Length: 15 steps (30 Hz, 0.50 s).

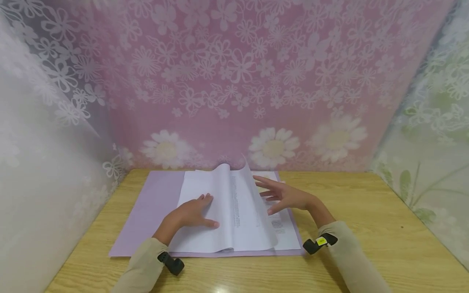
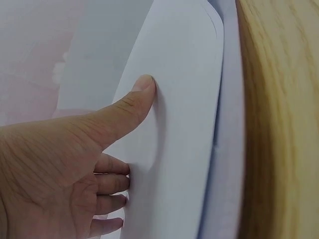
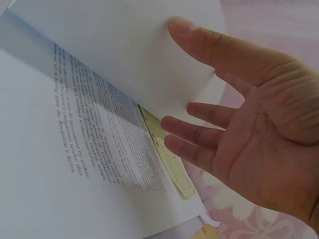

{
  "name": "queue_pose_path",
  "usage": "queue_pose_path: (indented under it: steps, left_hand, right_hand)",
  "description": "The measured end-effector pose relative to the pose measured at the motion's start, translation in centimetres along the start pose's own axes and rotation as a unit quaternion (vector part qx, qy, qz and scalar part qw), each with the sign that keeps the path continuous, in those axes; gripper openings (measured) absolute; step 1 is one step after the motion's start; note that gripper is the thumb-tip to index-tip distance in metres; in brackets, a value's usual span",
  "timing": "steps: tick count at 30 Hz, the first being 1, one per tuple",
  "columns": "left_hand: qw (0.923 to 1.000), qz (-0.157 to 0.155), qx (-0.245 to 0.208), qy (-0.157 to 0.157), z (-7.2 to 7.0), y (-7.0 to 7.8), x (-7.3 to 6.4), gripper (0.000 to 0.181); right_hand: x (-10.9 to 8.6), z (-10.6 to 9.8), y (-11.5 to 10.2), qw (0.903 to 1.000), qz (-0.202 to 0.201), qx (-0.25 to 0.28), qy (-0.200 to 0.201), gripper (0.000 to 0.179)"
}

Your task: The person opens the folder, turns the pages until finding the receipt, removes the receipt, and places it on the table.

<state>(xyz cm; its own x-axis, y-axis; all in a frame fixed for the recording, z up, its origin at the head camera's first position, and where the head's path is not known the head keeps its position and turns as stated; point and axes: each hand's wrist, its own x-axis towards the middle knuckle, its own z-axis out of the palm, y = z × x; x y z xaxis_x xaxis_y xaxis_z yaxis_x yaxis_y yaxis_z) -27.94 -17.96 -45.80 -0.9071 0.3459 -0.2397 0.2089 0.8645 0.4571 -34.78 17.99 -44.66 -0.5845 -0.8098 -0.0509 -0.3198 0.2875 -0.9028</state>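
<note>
A lavender folder [image 1: 155, 203] lies spread on the table with a stack of white sheets inside. My left hand [image 1: 192, 212], thumb and fingers spread, rests on the turned sheets [image 2: 174, 124] at the left of the stack. A thin printed sheet [image 1: 250, 219] curves up from the middle, its right edge raised. Beside that edge is my right hand [image 1: 289, 197], with fingers extended and apart, holding nothing. In the right wrist view its fingertips are close to the raised sheet [image 3: 124, 45]; contact is unclear. Below lies another printed page [image 3: 94, 144].
A yellow-green strip [image 3: 167, 154] shows at the lower page's edge. The wooden table [image 1: 351, 211] extends to both sides of the folder. A pink flowered backdrop [image 1: 227, 81] rises behind it, and pale flowered sheets [image 1: 439, 134] stand at the sides.
</note>
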Motion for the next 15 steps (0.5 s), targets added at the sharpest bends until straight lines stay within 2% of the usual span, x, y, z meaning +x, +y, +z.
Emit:
queue_pose_path:
  steps: [7, 15]
  left_hand:
    - [1.0, 0.005, -0.005, -0.001, -0.7, 0.0, -0.2, 0.11]
    - [0.999, 0.03, -0.01, 0.031, -1.6, 0.3, -0.5, 0.106]
  right_hand:
    - [0.3, 0.6, -0.5, 0.9988, -0.019, -0.046, 0.003, 0.107]
    - [0.9, 1.5, -0.9, 0.9964, -0.023, -0.081, 0.006, 0.106]
